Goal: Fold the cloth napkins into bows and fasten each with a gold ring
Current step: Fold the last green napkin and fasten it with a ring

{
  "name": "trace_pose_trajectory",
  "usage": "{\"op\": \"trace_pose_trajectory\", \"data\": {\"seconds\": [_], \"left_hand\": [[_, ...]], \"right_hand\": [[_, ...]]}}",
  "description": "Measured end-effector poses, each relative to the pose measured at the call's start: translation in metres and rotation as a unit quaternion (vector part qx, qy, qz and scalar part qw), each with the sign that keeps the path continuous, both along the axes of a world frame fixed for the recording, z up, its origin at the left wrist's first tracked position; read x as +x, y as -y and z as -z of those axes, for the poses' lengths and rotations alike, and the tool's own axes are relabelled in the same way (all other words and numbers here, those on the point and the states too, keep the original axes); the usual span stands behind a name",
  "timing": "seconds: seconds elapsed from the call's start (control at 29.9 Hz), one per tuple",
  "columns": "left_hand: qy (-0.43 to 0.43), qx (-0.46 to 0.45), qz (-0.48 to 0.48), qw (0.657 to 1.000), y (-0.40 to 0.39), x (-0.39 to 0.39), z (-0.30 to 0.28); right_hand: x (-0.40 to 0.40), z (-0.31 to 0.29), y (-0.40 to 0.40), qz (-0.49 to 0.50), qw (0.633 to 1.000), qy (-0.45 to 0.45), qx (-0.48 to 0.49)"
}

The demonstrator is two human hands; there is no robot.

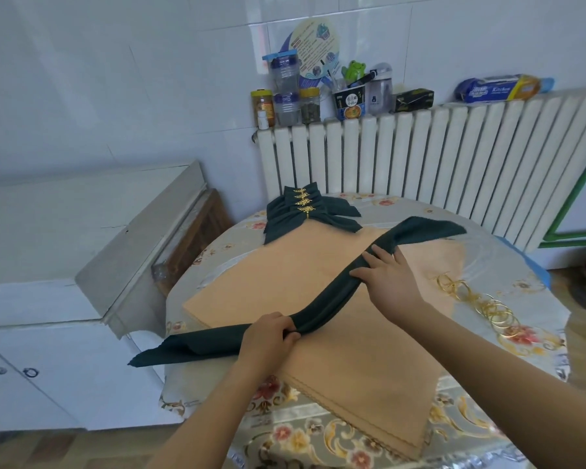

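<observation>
On radiator [420, 154], "Kitchen" towel pack [498, 89]

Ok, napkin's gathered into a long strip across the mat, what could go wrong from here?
The dark green napkin has its near-left end hanging off the table edge; if the left hand loosens its grip, that weight may drag the pleats loose. The right hand only presses flat, so the middle could spread. The gold rings lie tangled on the right; reaching for one may free the strip.

White tiled walls [115, 79], a ribbed white radiator [420, 157] and low white cabinets [48, 316] surround a floral-clothed table [318, 441].
</observation>
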State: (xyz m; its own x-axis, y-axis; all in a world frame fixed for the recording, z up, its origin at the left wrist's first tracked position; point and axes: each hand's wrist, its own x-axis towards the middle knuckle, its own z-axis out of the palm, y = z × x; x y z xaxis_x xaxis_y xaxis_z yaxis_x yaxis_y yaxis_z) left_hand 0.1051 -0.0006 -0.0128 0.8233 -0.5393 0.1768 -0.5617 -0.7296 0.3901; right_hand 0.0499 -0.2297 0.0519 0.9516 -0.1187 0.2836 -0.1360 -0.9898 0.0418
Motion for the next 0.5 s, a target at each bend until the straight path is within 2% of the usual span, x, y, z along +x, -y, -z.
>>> {"op": "trace_pose_trajectory", "data": {"seconds": [0.1,0.3,0.5], "left_hand": [[-0.006,-0.003,0.019,1.0,0.005,-0.009,-0.001],[0.004,0.003,0.058,0.998,0.016,-0.026,0.002],[0.02,0.011,0.076,0.997,0.026,-0.041,0.006]], "right_hand": [[-0.022,0.007,0.008,0.031,0.999,-0.009,-0.025],[-0.078,0.041,0.025,0.063,0.998,-0.023,-0.012],[-0.12,0.054,0.027,0.103,0.989,-0.104,-0.011]]}}
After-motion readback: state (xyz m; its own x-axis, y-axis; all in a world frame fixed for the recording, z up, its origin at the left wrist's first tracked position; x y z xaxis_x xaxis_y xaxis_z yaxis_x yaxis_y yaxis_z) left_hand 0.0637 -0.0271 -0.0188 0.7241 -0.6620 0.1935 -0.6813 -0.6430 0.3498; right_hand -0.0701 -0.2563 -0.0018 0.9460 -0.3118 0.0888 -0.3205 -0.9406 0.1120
